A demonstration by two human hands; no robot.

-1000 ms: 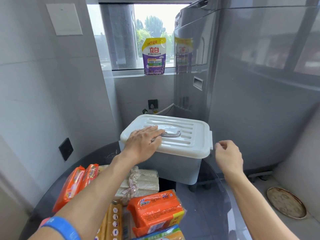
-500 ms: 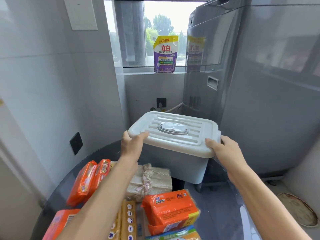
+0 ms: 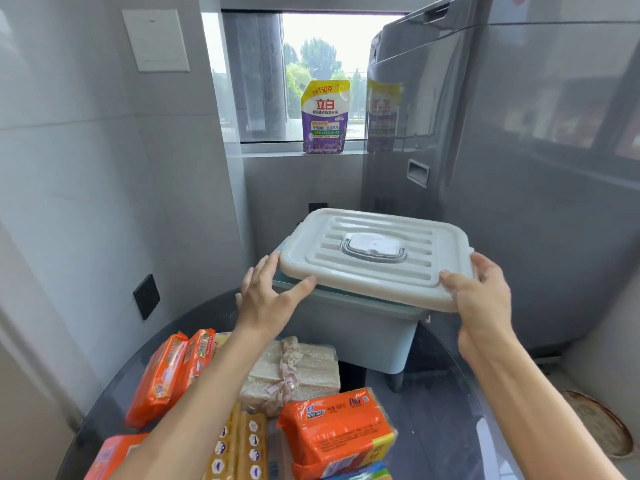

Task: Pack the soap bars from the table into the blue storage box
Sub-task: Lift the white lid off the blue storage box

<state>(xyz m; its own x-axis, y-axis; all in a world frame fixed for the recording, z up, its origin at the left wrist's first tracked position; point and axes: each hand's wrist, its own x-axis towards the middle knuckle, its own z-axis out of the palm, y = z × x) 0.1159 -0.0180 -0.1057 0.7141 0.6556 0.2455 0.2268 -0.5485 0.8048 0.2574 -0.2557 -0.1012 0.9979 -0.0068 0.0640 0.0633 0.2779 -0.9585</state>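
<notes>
Grey walls enclose a narrow corner; a grey appliance [image 3: 519,174] fills the right side and a window [image 3: 311,74] sits at the back. On the sill stands one purple detergent pouch [image 3: 324,117], upright.

Below, a dark round glass table [image 3: 433,393] carries the box [image 3: 363,327], pale blue-grey, at its far edge. The box's long axis runs left to right, slanting slightly away to the right. Its white ribbed lid [image 3: 375,256] is raised off the rim at the near side and tilted, so a gap shows along the near left edge. A folded handle [image 3: 374,249] lies flat in the lid's centre. The interior of the box is hidden.

The left hand [image 3: 273,299] grips the lid's near left corner, thumb on the front edge, fingers round the side. The right hand [image 3: 481,299] grips the near right corner, thumb on top, fingers round the end. Both hands are closed on the lid.

Soap lies on the near part of the table, outside the box:
- two orange packs [image 3: 169,372] at left, side by side, long axes pointing away;
- one orange pack [image 3: 337,429] at centre right, long axis left to right;
- one orange pack [image 3: 114,459] at the lower left, partly cut off;
- two yellow bars [image 3: 242,448], long axes pointing away;
- one beige bundle [image 3: 298,372] tied with a ribbon, just before the box.
</notes>
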